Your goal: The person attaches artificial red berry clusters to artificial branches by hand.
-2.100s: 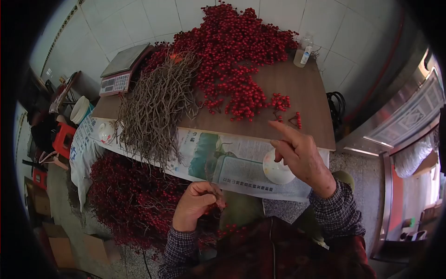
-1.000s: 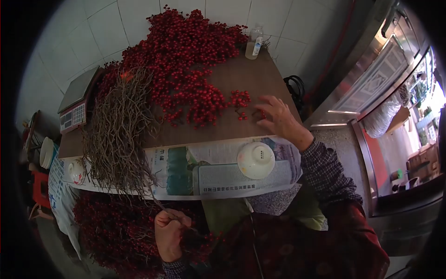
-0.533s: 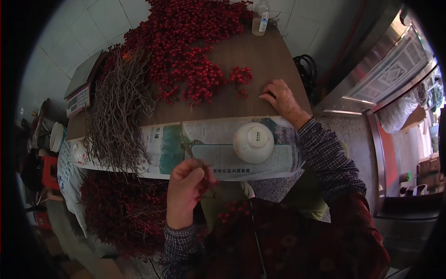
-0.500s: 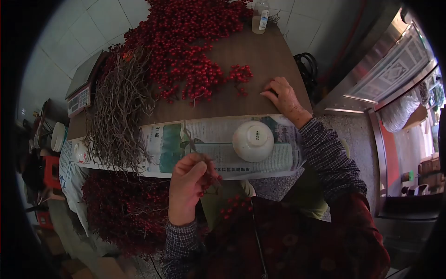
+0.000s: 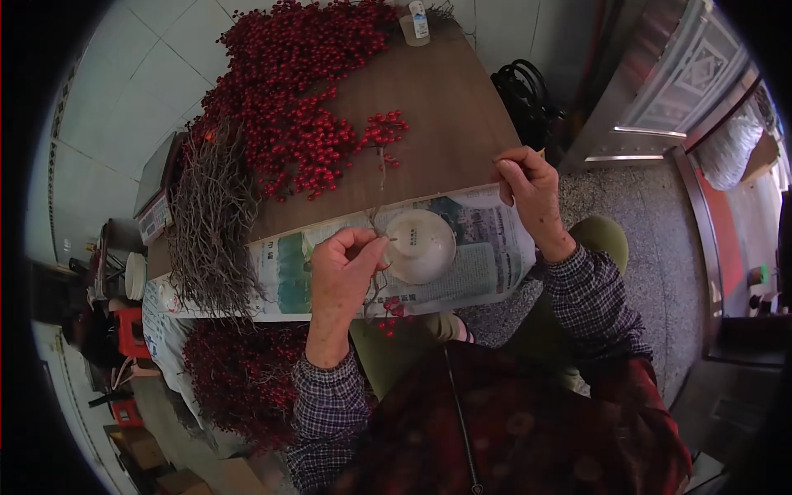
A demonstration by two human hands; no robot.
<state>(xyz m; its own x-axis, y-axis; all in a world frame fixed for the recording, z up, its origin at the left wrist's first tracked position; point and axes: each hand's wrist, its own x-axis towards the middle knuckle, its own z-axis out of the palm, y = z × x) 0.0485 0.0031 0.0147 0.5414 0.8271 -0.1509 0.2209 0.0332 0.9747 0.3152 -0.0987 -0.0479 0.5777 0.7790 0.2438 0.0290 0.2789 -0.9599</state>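
My left hand (image 5: 337, 276) is closed in a pinch on a thin brown twig (image 5: 381, 173) above the near edge of the newspaper (image 5: 488, 276). One end of the twig points away from me, and small red berries (image 5: 394, 318) hang by its lower end. Just right of those fingers, an upside-down white bowl (image 5: 435, 249) rests on the newspaper. My right hand (image 5: 538, 202) is raised near the table's right edge, thumb and forefinger brought together. Whatever is between them, if anything, is too small to make out.
A large heap of red berry sprays (image 5: 289, 99) covers the table's far left. Bare twigs (image 5: 213, 223) hang over the left edge, beside a scale (image 5: 155, 216). A bottle (image 5: 415, 26) stands at the back. More berry branches (image 5: 239, 375) lie below the table.
My right hand has lifted from the tabletop and closed its fingers. My left hand has shifted slightly right and up with the twig, beside the bowl. The whole view has turned somewhat.
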